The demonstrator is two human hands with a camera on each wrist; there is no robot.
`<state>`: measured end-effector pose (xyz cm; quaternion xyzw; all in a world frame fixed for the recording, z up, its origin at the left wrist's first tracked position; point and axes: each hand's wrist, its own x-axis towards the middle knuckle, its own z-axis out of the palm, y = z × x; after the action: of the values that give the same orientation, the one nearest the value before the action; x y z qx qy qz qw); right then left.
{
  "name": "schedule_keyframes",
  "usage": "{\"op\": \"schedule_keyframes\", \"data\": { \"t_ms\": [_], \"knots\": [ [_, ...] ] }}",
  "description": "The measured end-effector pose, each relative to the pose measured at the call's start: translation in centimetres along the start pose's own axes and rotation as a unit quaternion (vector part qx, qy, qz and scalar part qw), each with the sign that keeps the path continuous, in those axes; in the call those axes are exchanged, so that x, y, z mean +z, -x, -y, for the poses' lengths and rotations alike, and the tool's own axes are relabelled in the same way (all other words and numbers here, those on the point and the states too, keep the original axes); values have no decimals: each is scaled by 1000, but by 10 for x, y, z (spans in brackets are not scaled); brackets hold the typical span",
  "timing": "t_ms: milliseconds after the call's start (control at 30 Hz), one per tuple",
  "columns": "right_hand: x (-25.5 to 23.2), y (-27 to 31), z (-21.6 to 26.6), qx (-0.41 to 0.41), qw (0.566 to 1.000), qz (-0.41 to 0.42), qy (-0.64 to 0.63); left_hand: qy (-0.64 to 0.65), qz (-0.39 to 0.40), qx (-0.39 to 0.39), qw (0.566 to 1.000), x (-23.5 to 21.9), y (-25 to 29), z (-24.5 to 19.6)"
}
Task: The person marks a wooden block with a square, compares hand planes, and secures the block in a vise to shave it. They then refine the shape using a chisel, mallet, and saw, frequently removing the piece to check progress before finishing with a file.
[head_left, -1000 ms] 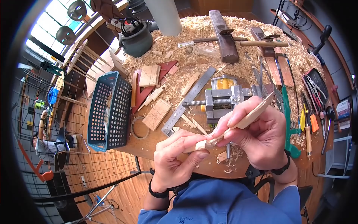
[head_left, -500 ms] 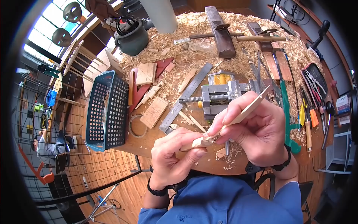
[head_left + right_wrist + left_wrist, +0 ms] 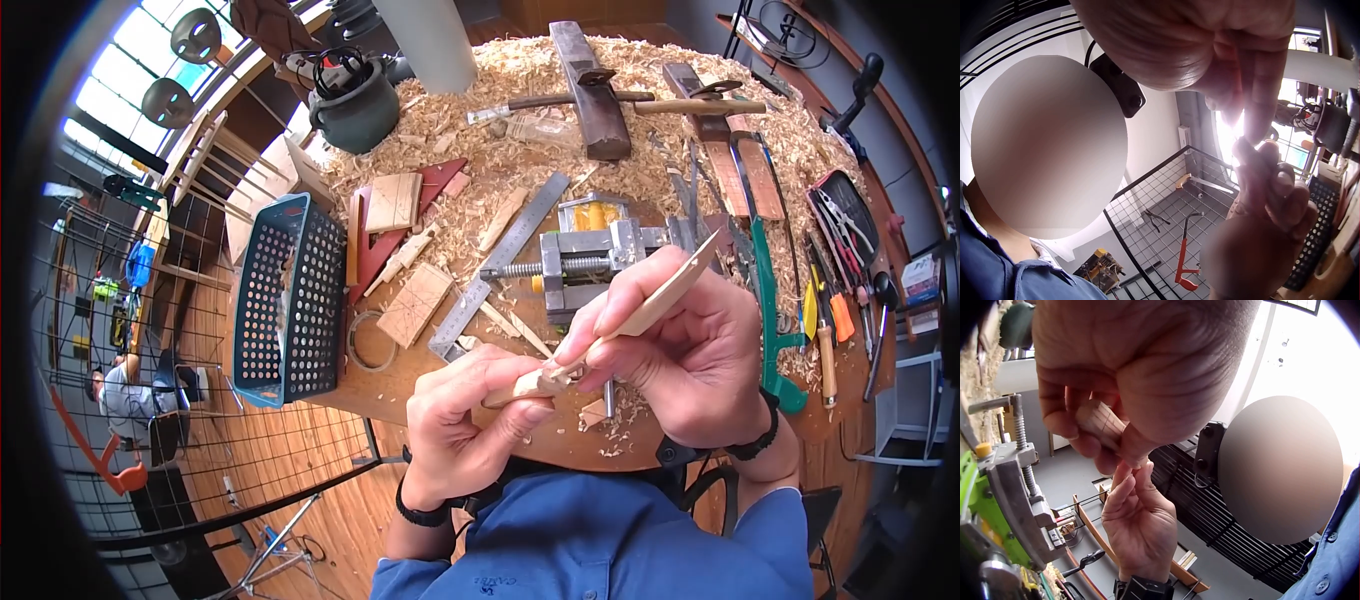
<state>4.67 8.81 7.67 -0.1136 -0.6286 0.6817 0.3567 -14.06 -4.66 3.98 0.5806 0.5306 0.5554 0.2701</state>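
Observation:
In the head view the left hand (image 3: 465,420) grips a small pale carved wood piece (image 3: 527,386) between thumb and fingers. The right hand (image 3: 695,350) pinches a thin, pointed wooden strip (image 3: 665,298), its tip slanting up to the right. Both hands' fingertips meet at the small piece's right end; whether strip and piece touch is hidden by the fingers. Pencil-like lines mark the small piece (image 3: 1102,422) in the left wrist view, under the left hand (image 3: 1147,369). The right wrist view shows the right hand (image 3: 1210,50) close to the left hand (image 3: 1266,212).
A metal vise (image 3: 590,268) stands just beyond the hands, beside a steel square (image 3: 520,238). To the left are a perforated basket (image 3: 312,300) and marked wood block (image 3: 414,305); at right, a green saw (image 3: 768,310). Planes (image 3: 592,95) and shavings (image 3: 470,135) cover the back.
Compared with a second ago, the hands and the pieces they hold sit slightly further left in view, and the strip is tilted a little differently. Over the last half second they barely move.

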Motion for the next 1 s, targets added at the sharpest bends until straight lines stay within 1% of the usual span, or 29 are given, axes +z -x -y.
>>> {"op": "schedule_keyframes", "data": {
  "t_ms": [267, 333, 433, 500, 767, 867, 967, 1000],
  "knots": [
    [1, 1, 2, -10, 1000, 3, 8, -7, -2, 2, 1000, 0, -1, 0],
    [2, 2, 1, -17, 1000, 6, 17, -6, -11, 17, 1000, 0, -1, 2],
    [1, 4, -1, -21, 1000, -4, -9, -7, -14, 23, 1000, 1, -1, 3],
    [0, 1, 1, -34, 999, 18, 32, -8, -14, 23, 1000, 1, -1, 3],
    [0, 1, 1, -29, 999, 13, 18, -8, -13, 18, 1000, 0, 0, 2],
    [0, 1, 2, -17, 1000, 12, 14, -8, -10, 30, 999, 1, 0, 2],
    [0, 0, 4, 5, 1000, 6, 12, 18, 0, 10, 1000, 2, 4, 1],
    [0, -1, 4, 15, 1000, 1, 15, 25, -4, -30, 999, 4, 6, -4]
  ]
}}
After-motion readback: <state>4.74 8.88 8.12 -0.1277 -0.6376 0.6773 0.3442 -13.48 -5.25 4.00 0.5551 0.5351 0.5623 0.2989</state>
